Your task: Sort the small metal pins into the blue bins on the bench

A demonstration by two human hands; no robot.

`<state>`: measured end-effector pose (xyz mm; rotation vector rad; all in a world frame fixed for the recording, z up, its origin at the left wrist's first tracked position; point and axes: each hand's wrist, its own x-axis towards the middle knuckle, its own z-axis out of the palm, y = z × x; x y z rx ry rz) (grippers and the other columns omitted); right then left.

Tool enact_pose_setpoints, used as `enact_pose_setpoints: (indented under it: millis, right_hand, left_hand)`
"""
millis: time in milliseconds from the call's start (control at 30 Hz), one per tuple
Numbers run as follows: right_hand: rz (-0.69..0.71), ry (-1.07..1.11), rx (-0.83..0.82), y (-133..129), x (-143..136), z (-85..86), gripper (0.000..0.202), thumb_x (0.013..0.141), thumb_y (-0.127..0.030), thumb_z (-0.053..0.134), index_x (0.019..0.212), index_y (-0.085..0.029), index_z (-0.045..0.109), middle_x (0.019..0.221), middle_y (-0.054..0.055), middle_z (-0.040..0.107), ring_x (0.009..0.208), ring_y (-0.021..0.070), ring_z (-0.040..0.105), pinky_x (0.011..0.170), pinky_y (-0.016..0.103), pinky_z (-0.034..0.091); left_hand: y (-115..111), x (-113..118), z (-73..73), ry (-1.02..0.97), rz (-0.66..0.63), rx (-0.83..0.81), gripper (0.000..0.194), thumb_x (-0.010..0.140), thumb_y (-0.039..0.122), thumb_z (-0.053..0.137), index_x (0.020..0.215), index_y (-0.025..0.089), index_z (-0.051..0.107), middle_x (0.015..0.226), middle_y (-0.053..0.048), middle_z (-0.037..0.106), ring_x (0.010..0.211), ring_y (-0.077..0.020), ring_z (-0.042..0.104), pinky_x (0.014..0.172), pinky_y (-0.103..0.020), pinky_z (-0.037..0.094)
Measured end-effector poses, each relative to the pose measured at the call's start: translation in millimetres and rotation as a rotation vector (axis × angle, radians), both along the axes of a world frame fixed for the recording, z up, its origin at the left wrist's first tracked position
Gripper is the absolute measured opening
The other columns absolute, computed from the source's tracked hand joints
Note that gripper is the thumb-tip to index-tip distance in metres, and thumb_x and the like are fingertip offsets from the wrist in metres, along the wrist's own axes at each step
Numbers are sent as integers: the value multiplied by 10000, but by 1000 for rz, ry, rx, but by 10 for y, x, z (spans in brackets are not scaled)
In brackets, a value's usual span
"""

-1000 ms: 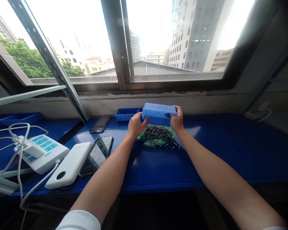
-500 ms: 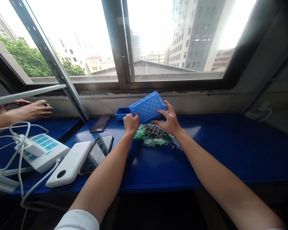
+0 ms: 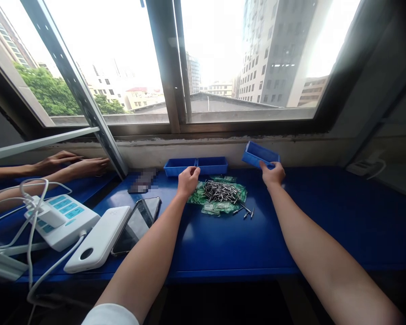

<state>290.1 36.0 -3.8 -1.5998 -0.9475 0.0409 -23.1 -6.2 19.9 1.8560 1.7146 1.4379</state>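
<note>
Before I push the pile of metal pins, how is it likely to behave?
The pile will probably spread, because its pins lie loose and crossed. The thin, wrinkled green bags beneath may crumple or slide along. The stray pins nearby look slim, so they might roll.

Right of the rivet pile (image 3: 222,192), the table (image 3: 328,216) lies open. Behind it, two blue bins (image 3: 212,165) block passage.

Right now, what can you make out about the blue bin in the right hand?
The blue bin is a rectangular, open-topped box, apparently plastic. The right hand grips it at its right end. It is tilted and seems held up off the table, before the wall and apart from the nearest other bin. Nothing shows inside, though its floor is partly hidden.
</note>
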Motion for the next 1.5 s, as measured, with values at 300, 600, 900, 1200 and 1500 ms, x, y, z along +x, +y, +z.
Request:
enact_pose_setpoints:
  millis: [300,600,900,1200,1500]
  right_hand:
    - [83,-52,-116,56,51,-142,425,511,-473,756,771,-177,597,805,98,593,865,278,549,831,431,440]
    - [158,-28,-199,65,-59,-131,577,567,-374,746,1050,-158,517,1045,127,574,1013,274,527,911,394,405]
    - [62,-84,-174,58,-152,-63,390,668,-280,622,1022,-128,557,1017,141,564,1049,280,501,954,388,378]
    - [130,-143,-311,0,-223,-19,649,696,-317,616,1277,-77,457,1295,209,473,1234,317,405,1039,426,310]
    - [297,-72,-425,23,-190,-44,669,659,-389,657,1272,-185,486,1162,137,590,1150,322,478,944,450,399]
  left_hand:
    - [172,-155,-231,277,87,-202,364,801,459,468,929,174,655,984,-122,683,950,-271,614,788,-339,454]
    - [82,-49,-163,366,-9,-338,620,835,651,294,1083,181,613,1130,-125,631,1069,-292,554,883,-356,403]
    - [103,-29,-168,255,212,-258,587,851,441,403,1336,111,420,1345,-169,461,1257,-293,414,1031,-375,328]
    - [123,-63,-91,68,142,-316,815,792,440,524,1453,85,205,1449,-148,344,1341,-289,311,1073,-344,301]
    - [155,-67,-126,69,-17,-384,826,727,309,555,1455,118,217,1517,-117,183,1385,-289,191,1101,-350,255]
